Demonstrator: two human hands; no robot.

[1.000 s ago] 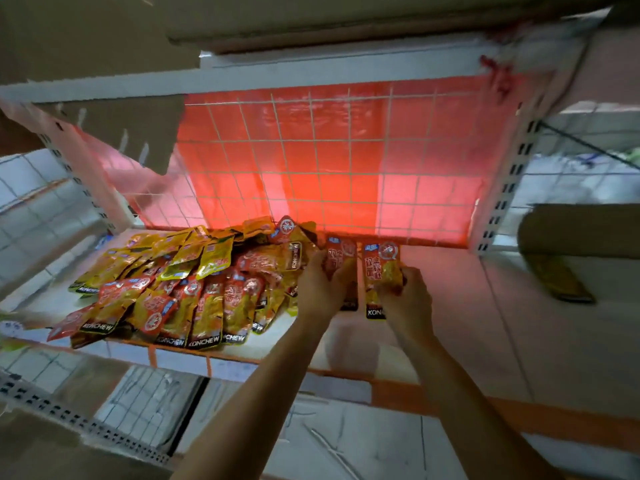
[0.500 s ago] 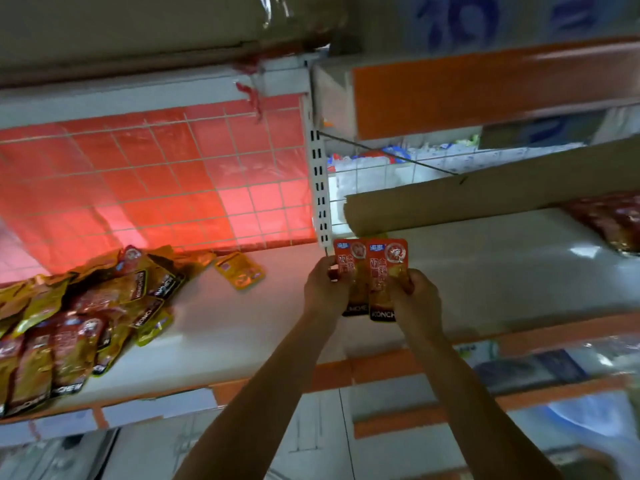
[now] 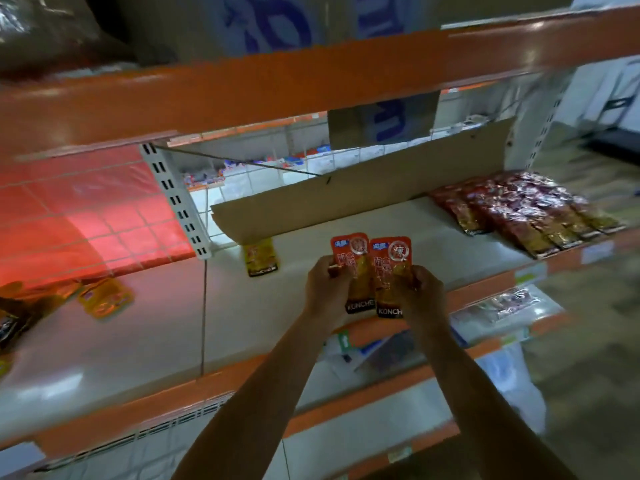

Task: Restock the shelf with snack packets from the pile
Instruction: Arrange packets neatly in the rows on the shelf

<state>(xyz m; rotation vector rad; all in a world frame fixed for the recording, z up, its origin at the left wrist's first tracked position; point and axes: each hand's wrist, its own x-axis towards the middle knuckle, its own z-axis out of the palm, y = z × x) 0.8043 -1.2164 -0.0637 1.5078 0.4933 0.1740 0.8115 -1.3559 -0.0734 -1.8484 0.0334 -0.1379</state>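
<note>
Dim, greenish light. A red glow lights the wire back panel (image 3: 86,209) at nine o'clock. Pale glare streaks the shelf (image 3: 138,341). Motion blur smears the edges, worst at three o'clock; the centre is sharpest.

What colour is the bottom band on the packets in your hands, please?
Black, with white lettering, on both packets; the head view shows it.

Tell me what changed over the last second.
The left hand and right hand carried the two red packets rightward, away from the pile, past the slotted upright to the next shelf bay, bringing them together until they overlap. Unchanged: each hand still grips one packet; none has been set down.
</note>
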